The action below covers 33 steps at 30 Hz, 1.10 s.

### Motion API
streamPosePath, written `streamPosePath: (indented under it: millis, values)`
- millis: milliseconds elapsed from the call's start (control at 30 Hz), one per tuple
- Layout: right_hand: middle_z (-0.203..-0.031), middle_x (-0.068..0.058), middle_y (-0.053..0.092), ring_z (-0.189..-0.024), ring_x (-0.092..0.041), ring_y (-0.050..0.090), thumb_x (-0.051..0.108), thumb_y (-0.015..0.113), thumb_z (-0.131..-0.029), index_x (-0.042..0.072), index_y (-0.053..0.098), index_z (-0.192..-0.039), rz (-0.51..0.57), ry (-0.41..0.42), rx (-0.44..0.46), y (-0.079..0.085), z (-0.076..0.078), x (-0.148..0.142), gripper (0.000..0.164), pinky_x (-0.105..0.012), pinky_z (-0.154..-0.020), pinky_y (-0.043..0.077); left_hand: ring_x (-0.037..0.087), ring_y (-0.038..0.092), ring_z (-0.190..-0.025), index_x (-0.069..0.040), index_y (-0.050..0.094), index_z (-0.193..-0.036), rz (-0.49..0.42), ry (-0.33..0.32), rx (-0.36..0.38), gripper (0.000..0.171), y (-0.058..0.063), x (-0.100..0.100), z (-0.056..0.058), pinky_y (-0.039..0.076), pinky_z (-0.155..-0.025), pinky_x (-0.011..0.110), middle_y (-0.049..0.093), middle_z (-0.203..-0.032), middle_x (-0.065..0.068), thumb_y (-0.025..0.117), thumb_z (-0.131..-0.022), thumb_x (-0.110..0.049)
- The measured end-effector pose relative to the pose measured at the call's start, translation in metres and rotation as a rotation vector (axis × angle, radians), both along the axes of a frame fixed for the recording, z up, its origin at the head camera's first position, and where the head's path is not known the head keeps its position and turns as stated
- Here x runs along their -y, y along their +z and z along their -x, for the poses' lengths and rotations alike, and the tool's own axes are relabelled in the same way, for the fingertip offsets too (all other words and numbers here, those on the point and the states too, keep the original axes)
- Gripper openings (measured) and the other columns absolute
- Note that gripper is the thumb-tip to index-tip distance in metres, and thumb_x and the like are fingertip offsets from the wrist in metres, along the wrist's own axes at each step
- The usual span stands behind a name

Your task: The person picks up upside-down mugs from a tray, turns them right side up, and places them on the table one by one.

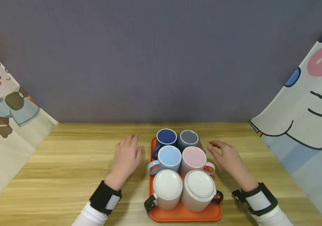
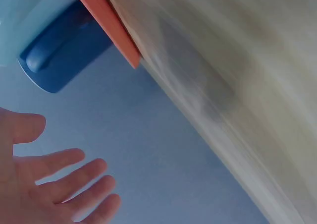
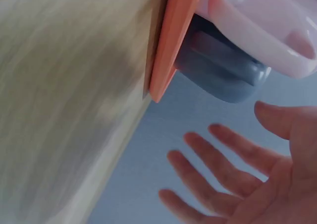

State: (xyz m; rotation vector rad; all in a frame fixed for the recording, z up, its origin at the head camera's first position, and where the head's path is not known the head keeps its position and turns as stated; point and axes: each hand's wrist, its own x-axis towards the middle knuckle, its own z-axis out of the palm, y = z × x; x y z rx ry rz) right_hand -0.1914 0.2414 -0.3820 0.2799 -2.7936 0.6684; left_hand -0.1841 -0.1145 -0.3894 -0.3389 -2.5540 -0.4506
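An orange tray (image 1: 186,216) carries several mugs standing upside down in two columns. At its far end are a dark blue mug (image 1: 166,137) and a grey mug (image 1: 188,138). The middle row has a light blue mug (image 1: 169,157) and a pink mug (image 1: 194,157). Nearest are two white mugs with black handles, one left (image 1: 168,188) and one right (image 1: 200,190). My left hand (image 1: 125,157), fingers extended and holding nothing, is left of the tray. To the right, near the pink mug's handle, my right hand (image 1: 230,161) has loosely bent fingers with nothing in them.
The tray sits on a wood-grain table (image 1: 65,175). A grey wall (image 1: 149,62) rises behind the table's far edge. Cartoon-printed cloths hang at the left (image 1: 11,150) and right (image 1: 296,125) sides. Each wrist wears a black strap.
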Motion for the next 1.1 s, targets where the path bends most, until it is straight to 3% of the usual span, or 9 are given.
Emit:
streamPosePath:
  millis: [200,433,767,1100]
  values:
    - [-0.104,-0.015,0.070,-0.096,-0.036,0.066,0.027,0.060,-0.094,0.005,0.068,-0.109,0.049,0.062,0.032,-0.004,0.007,0.000,0.028,-0.051,-0.081,0.052,0.038,0.053,-0.110,0.003,0.055,-0.127,-0.008,0.004,-0.018,0.042,0.000,0.013,0.001,0.044,-0.086,0.051,0.059,-0.119,0.022,0.060,-0.093,-0.021]
    - [-0.103,-0.012,0.070,-0.096,-0.030,0.066,0.027,0.060,-0.094,0.006,0.070,-0.106,0.138,0.160,0.120,-0.006,0.014,0.002,0.027,-0.046,-0.082,0.053,0.039,0.053,-0.110,0.004,0.053,-0.128,-0.004,0.032,-0.010,0.043,0.001,0.029,0.002,0.043,-0.087,0.051,0.058,-0.120,0.023,0.059,-0.094,-0.022]
    - [-0.096,-0.009,0.070,-0.086,-0.016,0.060,0.020,0.059,-0.094,0.003,0.070,-0.100,0.196,0.225,0.228,-0.006,0.019,0.001,0.021,-0.027,-0.074,0.050,0.041,0.052,-0.109,0.006,0.054,-0.124,-0.001,0.067,-0.026,0.041,0.001,0.051,0.004,0.042,-0.087,0.055,0.057,-0.118,0.025,0.058,-0.094,-0.022]
    - [-0.096,-0.010,0.069,-0.087,-0.013,0.058,0.017,0.055,-0.096,0.000,0.069,-0.101,0.257,0.273,0.277,-0.009,0.021,0.001,0.022,-0.024,-0.075,0.048,0.044,0.053,-0.107,0.008,0.056,-0.120,0.002,0.100,-0.060,0.038,0.001,0.076,0.005,0.042,-0.083,0.058,0.058,-0.115,0.027,0.058,-0.093,-0.019]
